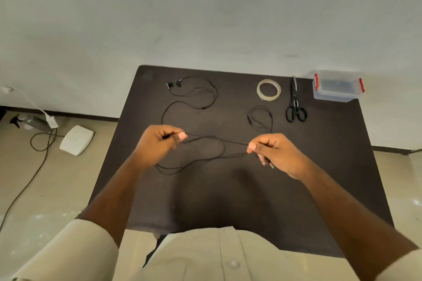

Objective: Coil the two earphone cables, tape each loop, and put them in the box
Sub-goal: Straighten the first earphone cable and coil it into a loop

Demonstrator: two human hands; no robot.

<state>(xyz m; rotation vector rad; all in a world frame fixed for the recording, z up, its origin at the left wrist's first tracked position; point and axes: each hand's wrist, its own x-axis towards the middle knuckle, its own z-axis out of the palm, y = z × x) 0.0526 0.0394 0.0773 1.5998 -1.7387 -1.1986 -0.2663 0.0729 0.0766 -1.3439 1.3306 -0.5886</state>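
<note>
A black earphone cable (214, 143) stretches between my two hands above the dark table (228, 201). My left hand (157, 146) pinches one stretch of it between thumb and forefinger. My right hand (274, 153) pinches another stretch, and the metal jack plug shows below its fingers. The cable's slack hangs in loops on the table and runs back to a small loop at the right. A second black earphone cable (194, 96) lies loose at the back left, its earbuds at the far end. The clear box (338, 86) with red clips stands at the back right corner.
A roll of pale tape (268, 89) lies at the back, with black scissors (295, 102) to its right. On the floor to the left are a white flat device (76, 140), a spray bottle (32, 122) and a trailing cord. A wall stands behind the table.
</note>
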